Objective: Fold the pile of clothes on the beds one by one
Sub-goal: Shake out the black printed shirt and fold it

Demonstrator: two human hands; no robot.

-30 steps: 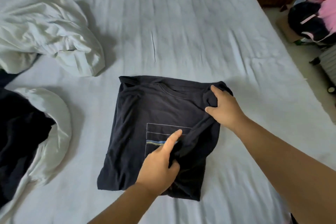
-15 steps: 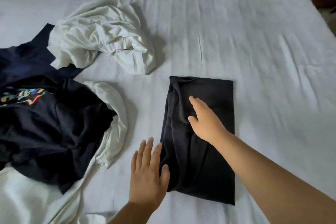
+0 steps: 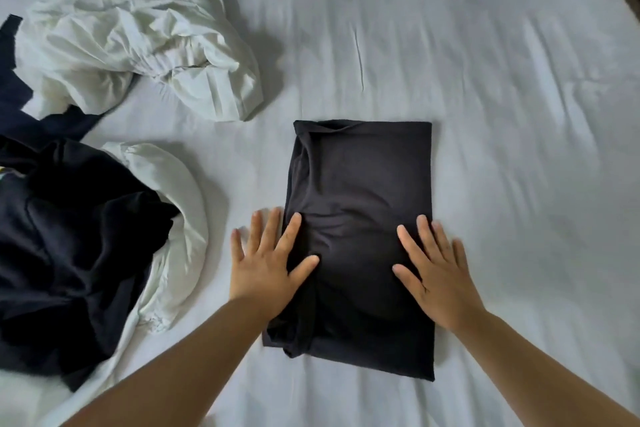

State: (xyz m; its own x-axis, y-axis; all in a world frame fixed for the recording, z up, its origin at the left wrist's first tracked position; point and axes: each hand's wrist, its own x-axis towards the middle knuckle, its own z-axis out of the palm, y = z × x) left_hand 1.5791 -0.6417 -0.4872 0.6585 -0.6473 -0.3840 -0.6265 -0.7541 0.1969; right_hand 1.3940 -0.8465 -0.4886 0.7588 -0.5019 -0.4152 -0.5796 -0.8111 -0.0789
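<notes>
Hands, left hand [image 3: 266,267] and right hand [image 3: 438,274], press spread fingers flat on the nearly folded dark shirt [image 3: 360,191], while the unfolded pile [image 3: 79,218] waits beside it on the bed [image 3: 485,80]

White-sheeted bed [image 3: 485,45] — folded black shirt [image 3: 360,184], white garment [image 3: 138,35], dark clothes pile [image 3: 69,236]

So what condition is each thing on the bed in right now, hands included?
Dark shirt: folded into a narrow rectangle, lying flat.
Left hand: open, fingers spread, pressing the shirt's left edge.
Right hand: open, flat on the shirt's right side.
White garment: crumpled, unfolded, far left.
Dark clothes pile: heaped, unfolded, lying on white fabric.
Bed sheet: spread out, lightly wrinkled.
</notes>
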